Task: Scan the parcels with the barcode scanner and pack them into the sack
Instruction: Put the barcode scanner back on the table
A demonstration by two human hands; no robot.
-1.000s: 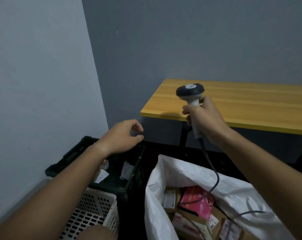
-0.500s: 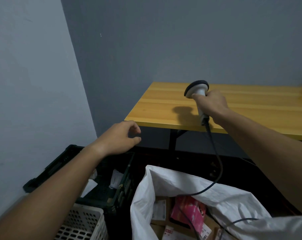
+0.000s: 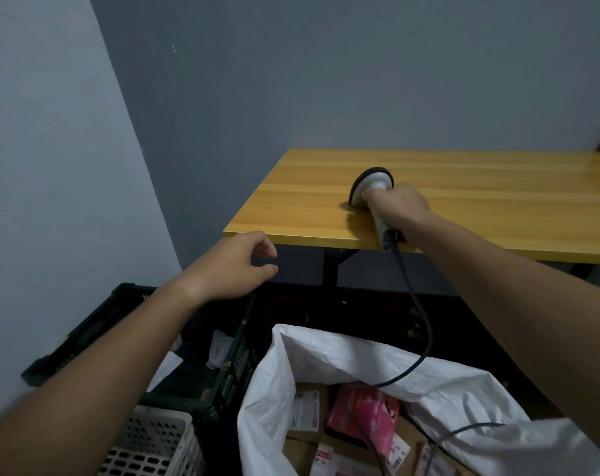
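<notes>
The barcode scanner (image 3: 370, 185) is gripped by the right hand (image 3: 396, 206) on the table (image 3: 480, 187); the left hand (image 3: 233, 267) is held loosely curled, empty, well apart.

Parcel packing room: sack (image 3: 343, 359) of parcels (image 3: 362, 412), crates (image 3: 96, 324).

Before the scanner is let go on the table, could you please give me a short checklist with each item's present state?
1. Barcode scanner head on the wooden table: ok.
2. Right hand grips its handle: ok.
3. Handle end clear of the table edge: not ok, it overhangs.
4. Cable free of the white sack: not ok, it drapes across the mouth.
5. Left hand free: ok.
6. Parcels all scanned: cannot tell.
</notes>
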